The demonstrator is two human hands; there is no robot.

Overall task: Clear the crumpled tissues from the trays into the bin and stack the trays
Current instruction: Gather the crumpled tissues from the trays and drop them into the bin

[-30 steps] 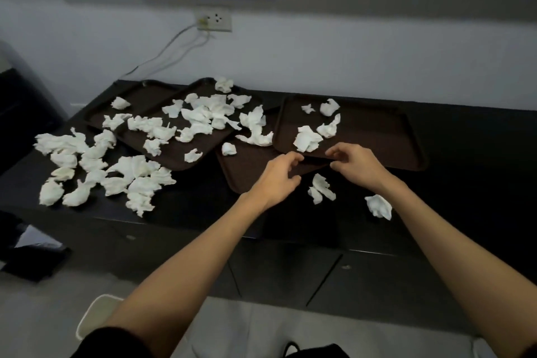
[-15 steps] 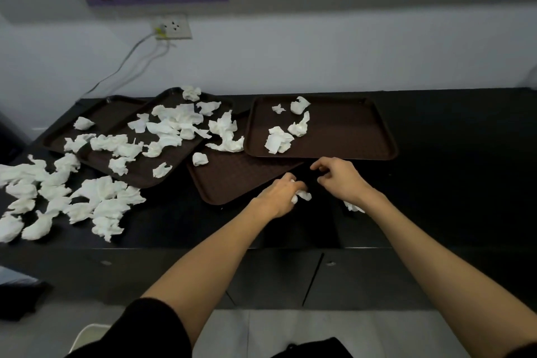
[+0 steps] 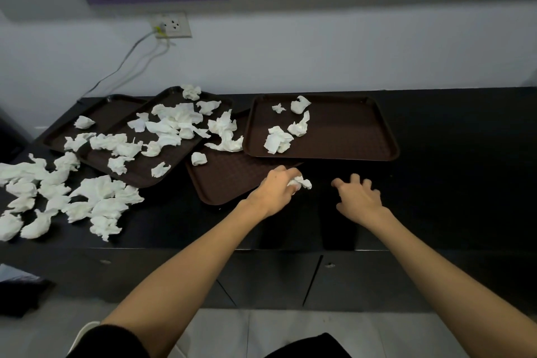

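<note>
Several dark brown trays lie overlapped on a black counter [image 3: 453,183]. The right tray [image 3: 348,131] holds a few crumpled white tissues [image 3: 277,139]. A middle tray [image 3: 232,180] carries one small tissue [image 3: 199,158], and the left trays [image 3: 139,166] are strewn with many more. My left hand [image 3: 276,187] is closed around a crumpled tissue [image 3: 299,182] at the middle tray's right corner. My right hand [image 3: 359,197] hovers over the bare counter with its fingers spread, holding nothing.
A big heap of loose tissues [image 3: 58,197] covers the counter's left end. Cabinet doors [image 3: 363,279] run below the counter edge. A white bin rim [image 3: 82,334] peeks out at the bottom left by my arm. A wall socket [image 3: 173,25] with cables sits above the trays.
My left hand has closed on the tissue that lay on the counter and lifted it. My right hand has opened and moved right. The tissue seen under my right wrist is out of sight.
</note>
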